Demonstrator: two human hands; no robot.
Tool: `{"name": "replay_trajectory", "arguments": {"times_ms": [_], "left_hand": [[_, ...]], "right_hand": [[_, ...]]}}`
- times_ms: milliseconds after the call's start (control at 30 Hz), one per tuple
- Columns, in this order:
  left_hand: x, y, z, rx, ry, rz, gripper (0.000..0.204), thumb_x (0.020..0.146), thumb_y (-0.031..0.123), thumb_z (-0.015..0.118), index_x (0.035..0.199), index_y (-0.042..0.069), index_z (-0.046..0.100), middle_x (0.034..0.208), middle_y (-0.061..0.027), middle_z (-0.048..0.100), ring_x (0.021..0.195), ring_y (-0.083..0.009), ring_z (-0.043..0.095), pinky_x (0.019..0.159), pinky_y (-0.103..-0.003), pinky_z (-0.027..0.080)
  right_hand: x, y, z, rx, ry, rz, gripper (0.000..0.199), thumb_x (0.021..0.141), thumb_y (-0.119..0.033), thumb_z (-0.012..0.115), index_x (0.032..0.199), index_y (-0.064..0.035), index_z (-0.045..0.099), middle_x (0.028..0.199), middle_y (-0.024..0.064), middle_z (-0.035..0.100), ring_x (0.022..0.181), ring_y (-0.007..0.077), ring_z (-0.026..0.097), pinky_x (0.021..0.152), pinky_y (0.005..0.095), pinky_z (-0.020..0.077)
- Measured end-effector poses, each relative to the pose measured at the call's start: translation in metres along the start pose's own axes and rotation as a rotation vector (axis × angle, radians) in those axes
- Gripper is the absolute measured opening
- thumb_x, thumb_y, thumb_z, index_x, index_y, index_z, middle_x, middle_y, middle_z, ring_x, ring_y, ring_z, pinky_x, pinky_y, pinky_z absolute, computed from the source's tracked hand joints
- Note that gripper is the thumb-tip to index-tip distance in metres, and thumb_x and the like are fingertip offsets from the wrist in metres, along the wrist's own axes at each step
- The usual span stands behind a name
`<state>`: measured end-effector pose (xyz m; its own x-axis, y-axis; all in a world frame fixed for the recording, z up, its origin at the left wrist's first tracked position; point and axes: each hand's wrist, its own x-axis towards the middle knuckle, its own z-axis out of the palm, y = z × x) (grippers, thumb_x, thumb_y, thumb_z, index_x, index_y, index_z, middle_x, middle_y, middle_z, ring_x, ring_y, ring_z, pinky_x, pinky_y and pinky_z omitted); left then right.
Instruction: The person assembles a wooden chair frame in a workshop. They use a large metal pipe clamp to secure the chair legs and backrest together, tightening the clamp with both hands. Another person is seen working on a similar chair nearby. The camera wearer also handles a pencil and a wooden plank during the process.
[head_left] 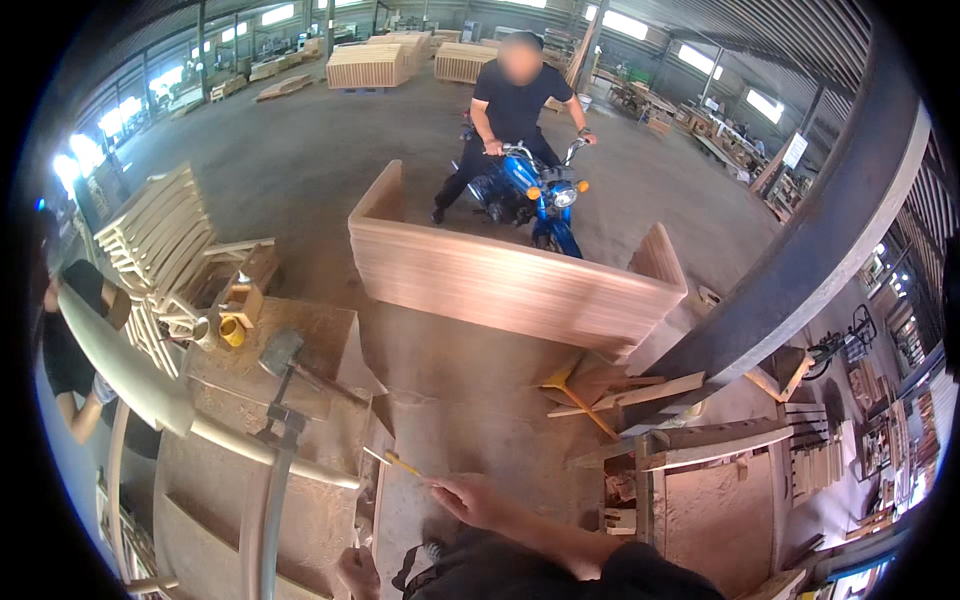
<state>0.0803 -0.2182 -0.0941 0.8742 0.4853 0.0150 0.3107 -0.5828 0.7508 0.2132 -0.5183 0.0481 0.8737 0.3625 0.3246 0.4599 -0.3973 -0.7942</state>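
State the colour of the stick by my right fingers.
The stick is yellow; the head view shows it best.

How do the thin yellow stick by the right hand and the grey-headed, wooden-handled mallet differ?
The thin yellow stick is slender throughout; the grey-headed, wooden-handled mallet has a bulky head. The stick is at the fingertips of the right hand; the mallet lies on the dusty bench. Both are left of that hand.

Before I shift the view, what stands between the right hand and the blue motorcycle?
In the head view, a U-shaped wooden panel stands between the right hand and the blue motorcycle.
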Motion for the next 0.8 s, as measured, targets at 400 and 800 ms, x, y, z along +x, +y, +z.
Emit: {"name": "replay_trajectory", "arguments": {"times_ms": [400,800], "left_hand": [[0.066,-0.008,0.117,0.030,-0.035,-0.069,0.031,0.081,0.013,0.064,0.058,-0.001,0.049,0.050,-0.0100,0.043,0.048,-0.0172,0.041,0.047,-0.042,0.033],[-0.015,-0.007,0.156,0.494,-0.016,-0.145,0.033,0.080,0.025,0.060,0.065,-0.005,0.060,0.062,-0.0236,0.059,0.061,-0.0369,0.062,0.063,-0.052,0.048]], "right_hand": [[0.042,0.119,-0.090,0.063,-0.060,0.039,0.026,0.097,-0.015,0.063,0.121,-0.0038,0.066,0.092,0.0185,0.071,0.077,0.0356,0.070,0.065,0.0433,0.0539],[0.036,0.247,-0.188,0.053,-0.293,0.429,0.043,0.101,-0.026,0.051,0.137,-0.0040,0.058,0.109,0.0205,0.072,0.105,0.0376,0.067,0.094,0.0457,0.0501]]}}
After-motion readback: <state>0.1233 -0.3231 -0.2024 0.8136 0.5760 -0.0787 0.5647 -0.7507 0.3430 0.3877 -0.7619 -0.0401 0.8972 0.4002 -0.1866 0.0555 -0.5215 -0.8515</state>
